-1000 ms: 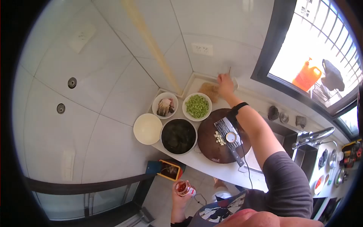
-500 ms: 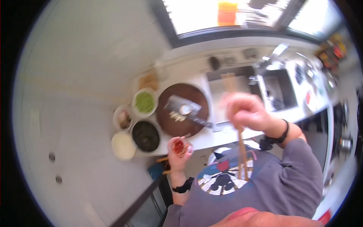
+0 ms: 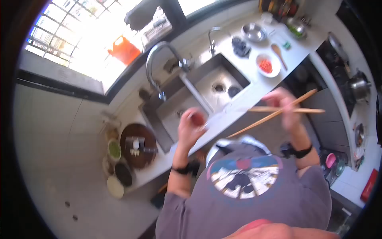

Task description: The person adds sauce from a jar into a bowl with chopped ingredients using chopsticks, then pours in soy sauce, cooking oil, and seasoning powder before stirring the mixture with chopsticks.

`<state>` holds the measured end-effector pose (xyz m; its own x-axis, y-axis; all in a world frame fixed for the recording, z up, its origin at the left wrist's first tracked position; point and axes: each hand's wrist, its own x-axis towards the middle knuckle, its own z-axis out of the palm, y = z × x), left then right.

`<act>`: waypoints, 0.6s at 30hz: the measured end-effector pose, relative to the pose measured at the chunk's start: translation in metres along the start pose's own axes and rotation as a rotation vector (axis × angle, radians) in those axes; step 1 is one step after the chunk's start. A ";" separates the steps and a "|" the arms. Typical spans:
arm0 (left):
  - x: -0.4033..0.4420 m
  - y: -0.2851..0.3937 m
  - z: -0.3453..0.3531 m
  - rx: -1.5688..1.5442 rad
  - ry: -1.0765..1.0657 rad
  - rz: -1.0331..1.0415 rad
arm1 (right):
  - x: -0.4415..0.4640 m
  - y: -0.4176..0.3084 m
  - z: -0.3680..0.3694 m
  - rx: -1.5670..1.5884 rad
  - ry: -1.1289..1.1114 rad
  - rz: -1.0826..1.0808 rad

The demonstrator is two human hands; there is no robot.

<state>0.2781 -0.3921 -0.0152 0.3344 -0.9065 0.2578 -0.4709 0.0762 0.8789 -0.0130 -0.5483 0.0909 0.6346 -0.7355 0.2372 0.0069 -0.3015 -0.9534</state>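
My left hand [image 3: 187, 135], raised in front of the sink, is closed around a small glass jar [image 3: 197, 118] with red contents; it is blurred. My right hand [image 3: 289, 107] is over the counter's front edge with a pair of chopsticks [image 3: 254, 124] in its fingers. The two sticks cross each other and point left. Beyond the right hand, a white bowl [image 3: 275, 72] holds chopped red pieces [image 3: 265, 65]. A wooden spoon [image 3: 279, 55] lies beside that bowl.
A double sink [image 3: 207, 104] with a tall faucet [image 3: 148, 67] lies ahead. At left are a round chopping board [image 3: 145, 135] with a cleaver [image 3: 149, 150], and several bowls, one with green pieces [image 3: 115, 149]. A metal bowl [image 3: 260, 36] stands at the back. A pot [image 3: 359, 87] is at far right.
The view has turned right, bringing the white bowl of red pieces into sight. My left hand has lifted the jar from beside the chopping board to before the sink. The chopsticks now cross.
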 end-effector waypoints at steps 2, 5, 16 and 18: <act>0.032 0.013 0.057 0.074 -0.077 0.038 | -0.025 0.002 -0.050 0.093 0.192 -0.017; 0.067 0.024 0.130 -0.056 -0.218 0.009 | -0.042 -0.001 -0.109 0.217 0.258 -0.154; 0.146 0.063 0.247 -0.036 -0.539 -0.043 | 0.008 0.099 -0.167 -0.284 0.035 -0.361; 0.161 0.061 0.260 0.057 -0.547 -0.012 | 0.022 0.128 -0.176 -0.336 -0.045 -0.344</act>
<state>0.0914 -0.6418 -0.0246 -0.1256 -0.9920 -0.0116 -0.5179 0.0556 0.8536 -0.1341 -0.7101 0.0070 0.6722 -0.5337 0.5131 -0.0225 -0.7075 -0.7063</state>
